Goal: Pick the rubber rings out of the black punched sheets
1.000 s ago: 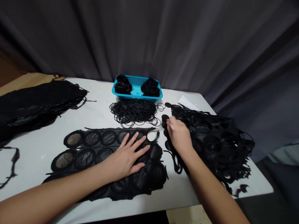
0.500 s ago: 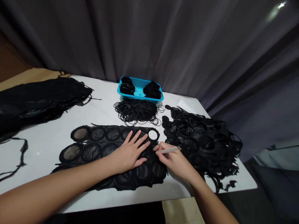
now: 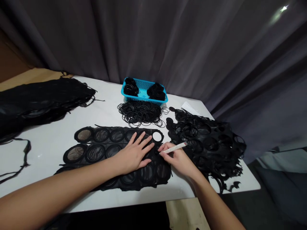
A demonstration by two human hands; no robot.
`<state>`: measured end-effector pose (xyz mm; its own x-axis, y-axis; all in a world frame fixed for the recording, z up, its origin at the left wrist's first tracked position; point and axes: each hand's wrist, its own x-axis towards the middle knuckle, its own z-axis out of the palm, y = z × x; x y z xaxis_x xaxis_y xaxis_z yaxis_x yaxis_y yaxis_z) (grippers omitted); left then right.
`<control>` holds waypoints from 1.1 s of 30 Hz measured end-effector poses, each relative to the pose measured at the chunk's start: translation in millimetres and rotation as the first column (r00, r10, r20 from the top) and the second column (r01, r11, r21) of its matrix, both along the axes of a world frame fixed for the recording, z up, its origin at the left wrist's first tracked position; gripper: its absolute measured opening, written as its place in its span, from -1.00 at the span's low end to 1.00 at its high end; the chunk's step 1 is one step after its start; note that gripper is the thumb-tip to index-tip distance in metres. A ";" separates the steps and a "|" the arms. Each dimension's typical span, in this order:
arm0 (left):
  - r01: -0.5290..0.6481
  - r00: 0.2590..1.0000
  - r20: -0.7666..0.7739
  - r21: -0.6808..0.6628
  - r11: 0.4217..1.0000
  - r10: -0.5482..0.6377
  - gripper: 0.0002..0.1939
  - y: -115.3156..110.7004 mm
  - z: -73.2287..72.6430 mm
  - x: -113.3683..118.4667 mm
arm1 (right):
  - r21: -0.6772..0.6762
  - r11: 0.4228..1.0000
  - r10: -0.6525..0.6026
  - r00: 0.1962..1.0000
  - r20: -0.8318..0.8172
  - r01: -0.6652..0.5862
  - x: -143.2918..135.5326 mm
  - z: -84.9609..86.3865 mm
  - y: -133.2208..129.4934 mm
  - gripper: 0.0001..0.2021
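Note:
A black rubber-like sheet (image 3: pixel 146 174) with rows of moulded rings lies flat on the white table. My left hand (image 3: pixel 135 156) rests on it with fingers spread, pressing over the middle rings. In my right hand (image 3: pixel 177 159) is a slim white pen-like stick (image 3: pixel 176 148), gripped between thumb and fingers and slanting down to the left. Its lower end is at the sheet's right side, just below a ring with an open centre (image 3: pixel 157 136) where white table shows through. The fingers partly hide what the tip touches.
A blue basket (image 3: pixel 143 83) holding bundles of black rings stands at the back. Loose thin black rings (image 3: pixel 141 113) lie before it. Punched black scrap (image 3: pixel 208 143) is heaped on the right, near a white paper (image 3: pixel 190 108). More black sheets (image 3: pixel 40 102) are stacked on the left.
The stick in my right hand has tilted so its upper end is higher, and more of its side shows. My left hand stays in place on the sheet. The view has shifted slightly.

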<state>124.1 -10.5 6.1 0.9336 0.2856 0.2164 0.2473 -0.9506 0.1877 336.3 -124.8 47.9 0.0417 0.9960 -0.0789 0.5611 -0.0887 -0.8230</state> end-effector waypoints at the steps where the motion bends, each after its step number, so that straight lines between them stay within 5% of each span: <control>1: -0.001 1.000 -0.001 0.004 1.000 0.001 -0.37 -0.1 0.0 0.2 | 0.003 1.000 -0.003 1.000 -0.003 0.003 -0.1 -0.5 -0.3 -0.89; 16: 0.009 1.000 0.026 0.032 0.999 -0.010 -0.32 -2.1 4.0 0.1 | 0.055 0.998 0.013 0.999 0.045 -0.015 -3.5 -0.2 -3.2 -0.84; 24: 0.217 0.976 0.057 -0.108 0.970 -0.212 -0.61 -1.2 15.9 -3.9 | 0.018 1.000 -0.021 0.999 -0.048 0.022 -0.7 -2.3 -3.1 -0.89; 33: 0.250 0.968 0.026 -0.121 0.961 -0.248 -0.61 2.8 19.3 -5.2 | 0.023 0.999 -0.024 0.999 -0.034 0.025 -1.4 -1.0 -0.8 -0.88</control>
